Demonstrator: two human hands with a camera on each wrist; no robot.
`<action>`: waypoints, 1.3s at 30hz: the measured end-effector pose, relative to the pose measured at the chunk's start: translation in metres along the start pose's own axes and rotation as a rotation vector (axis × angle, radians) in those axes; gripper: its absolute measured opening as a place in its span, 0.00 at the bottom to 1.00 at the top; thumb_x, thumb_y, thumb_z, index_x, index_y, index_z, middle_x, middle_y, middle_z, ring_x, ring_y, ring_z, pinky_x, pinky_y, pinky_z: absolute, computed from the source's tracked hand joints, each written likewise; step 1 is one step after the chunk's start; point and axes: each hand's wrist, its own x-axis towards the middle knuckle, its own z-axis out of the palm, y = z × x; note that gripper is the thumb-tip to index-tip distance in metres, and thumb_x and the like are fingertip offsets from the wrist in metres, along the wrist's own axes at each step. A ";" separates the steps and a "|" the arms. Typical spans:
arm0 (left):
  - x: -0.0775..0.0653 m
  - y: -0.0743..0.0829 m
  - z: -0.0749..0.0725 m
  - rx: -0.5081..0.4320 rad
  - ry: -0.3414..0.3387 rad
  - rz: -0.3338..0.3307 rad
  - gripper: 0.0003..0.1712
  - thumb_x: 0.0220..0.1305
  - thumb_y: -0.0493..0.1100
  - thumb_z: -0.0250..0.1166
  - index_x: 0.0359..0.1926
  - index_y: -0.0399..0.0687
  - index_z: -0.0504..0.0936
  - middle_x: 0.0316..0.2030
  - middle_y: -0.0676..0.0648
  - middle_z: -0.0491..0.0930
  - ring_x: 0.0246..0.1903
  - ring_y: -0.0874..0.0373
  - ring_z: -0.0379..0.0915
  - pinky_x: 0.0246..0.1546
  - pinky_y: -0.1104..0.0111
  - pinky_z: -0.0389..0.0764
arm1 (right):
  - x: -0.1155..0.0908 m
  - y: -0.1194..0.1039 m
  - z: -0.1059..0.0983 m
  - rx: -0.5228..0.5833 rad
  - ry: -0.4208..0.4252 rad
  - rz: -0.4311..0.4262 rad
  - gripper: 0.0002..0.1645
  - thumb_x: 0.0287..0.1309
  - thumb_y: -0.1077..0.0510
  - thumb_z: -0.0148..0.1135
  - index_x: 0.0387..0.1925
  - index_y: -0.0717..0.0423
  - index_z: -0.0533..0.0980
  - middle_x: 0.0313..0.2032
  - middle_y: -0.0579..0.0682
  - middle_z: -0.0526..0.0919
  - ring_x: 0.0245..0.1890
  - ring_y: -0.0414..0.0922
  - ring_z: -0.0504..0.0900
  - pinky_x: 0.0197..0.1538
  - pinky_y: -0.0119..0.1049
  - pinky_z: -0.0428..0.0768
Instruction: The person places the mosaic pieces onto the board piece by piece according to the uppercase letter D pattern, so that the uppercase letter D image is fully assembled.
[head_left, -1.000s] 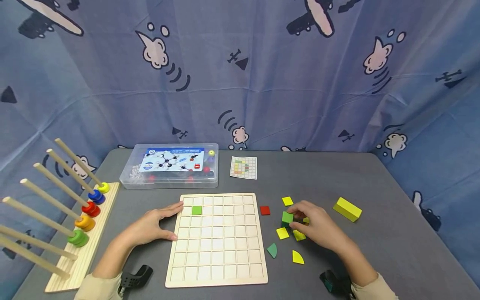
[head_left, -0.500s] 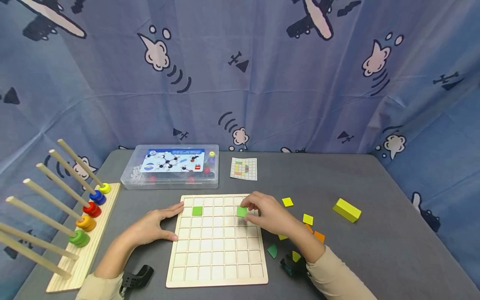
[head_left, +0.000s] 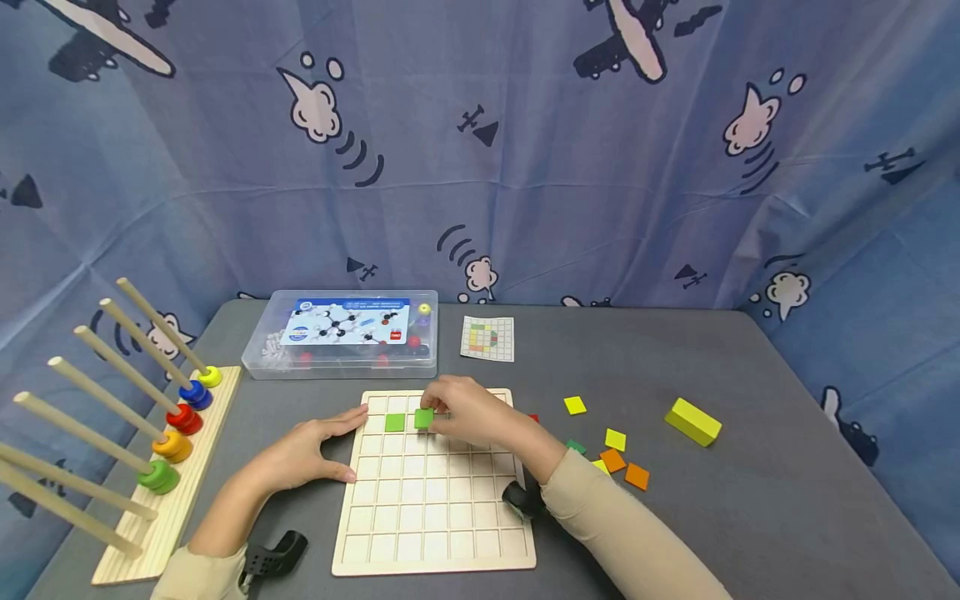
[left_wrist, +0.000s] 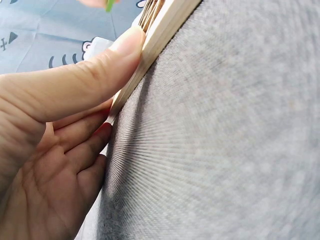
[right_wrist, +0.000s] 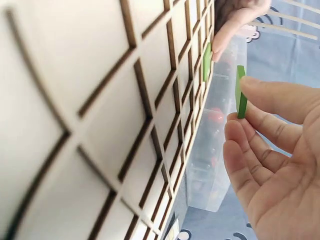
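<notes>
A square wooden board [head_left: 420, 546] with a grid of recesses lies on the table. My left hand [head_left: 315, 450] rests at its left edge; in the left wrist view the thumb [left_wrist: 127, 47] touches the rim and the other fingers extend along the edge. Between thumb and fingertips my right hand [head_left: 472, 412] pinches a green square tile [right_wrist: 240, 95], held just above the board's upper part. Another green square tile [head_left: 394, 422] sits in a recess at upper left, beside the held one.
Right of the board lie loose yellow tiles [head_left: 575, 405], orange tiles [head_left: 637, 477] and a yellow block [head_left: 693, 422]. Behind it are a pattern card [head_left: 487, 338] and a clear plastic box [head_left: 339, 333]. A peg stand with coloured rings [head_left: 172, 446] stands at left.
My right hand has carried the green tile leftward from the loose pieces, across the board's right side to near the other green tile. My left hand has stayed at the board's edge.
</notes>
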 end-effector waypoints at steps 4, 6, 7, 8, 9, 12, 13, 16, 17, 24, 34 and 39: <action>0.000 0.000 -0.001 -0.008 -0.006 -0.007 0.52 0.45 0.56 0.73 0.69 0.44 0.63 0.71 0.43 0.57 0.69 0.40 0.51 0.63 0.44 0.59 | 0.012 0.000 0.003 -0.045 -0.031 0.016 0.15 0.55 0.61 0.66 0.45 0.58 0.79 0.40 0.50 0.81 0.40 0.42 0.78 0.44 0.29 0.77; 0.000 0.001 -0.001 -0.010 -0.010 -0.008 0.52 0.45 0.56 0.73 0.70 0.44 0.62 0.71 0.43 0.56 0.69 0.40 0.50 0.63 0.44 0.59 | 0.016 0.000 0.005 -0.057 -0.041 0.022 0.15 0.54 0.61 0.67 0.45 0.58 0.79 0.39 0.49 0.81 0.38 0.41 0.78 0.43 0.29 0.77; 0.000 0.001 -0.001 -0.015 -0.013 -0.015 0.52 0.45 0.56 0.73 0.70 0.45 0.62 0.71 0.44 0.56 0.70 0.41 0.50 0.64 0.44 0.58 | 0.018 0.000 0.006 -0.059 -0.047 0.023 0.15 0.54 0.61 0.67 0.45 0.59 0.79 0.38 0.50 0.81 0.37 0.40 0.77 0.43 0.29 0.76; 0.000 0.001 -0.001 -0.011 -0.013 -0.010 0.52 0.46 0.56 0.73 0.70 0.44 0.62 0.71 0.43 0.56 0.70 0.40 0.50 0.64 0.44 0.59 | 0.019 0.000 0.006 -0.061 -0.052 0.026 0.15 0.53 0.62 0.67 0.44 0.59 0.79 0.37 0.49 0.81 0.37 0.40 0.76 0.42 0.29 0.76; 0.000 0.001 -0.001 -0.008 -0.013 -0.007 0.52 0.46 0.56 0.73 0.70 0.44 0.62 0.71 0.43 0.56 0.69 0.40 0.50 0.63 0.44 0.59 | 0.021 0.000 0.007 -0.065 -0.057 0.027 0.15 0.53 0.62 0.67 0.44 0.59 0.79 0.36 0.49 0.81 0.36 0.39 0.76 0.42 0.29 0.76; -0.001 0.002 -0.002 0.006 -0.012 0.002 0.51 0.46 0.57 0.72 0.69 0.44 0.63 0.71 0.42 0.57 0.69 0.38 0.51 0.63 0.43 0.59 | 0.024 0.000 0.009 -0.071 -0.073 0.040 0.15 0.52 0.62 0.67 0.43 0.60 0.79 0.34 0.48 0.80 0.34 0.38 0.73 0.40 0.28 0.75; -0.001 0.002 -0.002 0.009 -0.011 0.002 0.51 0.46 0.57 0.72 0.69 0.44 0.63 0.71 0.42 0.57 0.69 0.39 0.51 0.63 0.43 0.59 | 0.024 0.000 0.010 -0.075 -0.076 0.044 0.15 0.52 0.62 0.68 0.43 0.60 0.79 0.34 0.48 0.80 0.33 0.38 0.73 0.40 0.28 0.74; -0.001 0.003 -0.001 0.003 -0.010 -0.004 0.51 0.46 0.56 0.73 0.69 0.44 0.63 0.71 0.43 0.57 0.69 0.39 0.51 0.63 0.44 0.59 | 0.026 0.000 0.012 -0.101 -0.084 0.051 0.15 0.52 0.62 0.68 0.43 0.59 0.80 0.33 0.47 0.79 0.33 0.38 0.72 0.39 0.28 0.73; -0.001 0.002 -0.001 0.003 -0.010 -0.004 0.51 0.46 0.56 0.73 0.69 0.44 0.63 0.71 0.43 0.57 0.69 0.40 0.51 0.63 0.44 0.59 | 0.027 0.000 0.013 -0.112 -0.087 0.049 0.14 0.52 0.62 0.68 0.43 0.59 0.80 0.34 0.46 0.79 0.33 0.38 0.71 0.40 0.28 0.73; 0.000 0.001 0.000 -0.004 -0.010 0.000 0.52 0.45 0.56 0.73 0.69 0.44 0.63 0.71 0.43 0.57 0.69 0.40 0.51 0.63 0.44 0.59 | 0.028 -0.001 0.015 -0.163 -0.094 0.044 0.15 0.51 0.62 0.68 0.43 0.58 0.80 0.39 0.47 0.79 0.37 0.39 0.74 0.44 0.29 0.75; 0.000 0.000 0.000 -0.006 -0.016 -0.002 0.52 0.46 0.56 0.73 0.70 0.45 0.62 0.71 0.42 0.56 0.70 0.40 0.50 0.63 0.44 0.59 | 0.021 0.000 0.014 -0.107 -0.097 0.063 0.21 0.51 0.59 0.70 0.49 0.57 0.79 0.43 0.48 0.79 0.41 0.40 0.75 0.47 0.30 0.75; -0.001 0.003 -0.001 -0.007 -0.019 -0.005 0.52 0.46 0.55 0.73 0.70 0.44 0.62 0.71 0.42 0.55 0.70 0.39 0.49 0.63 0.44 0.59 | 0.006 0.000 0.010 -0.060 -0.057 0.046 0.25 0.53 0.58 0.67 0.54 0.58 0.75 0.49 0.50 0.79 0.49 0.44 0.78 0.52 0.34 0.76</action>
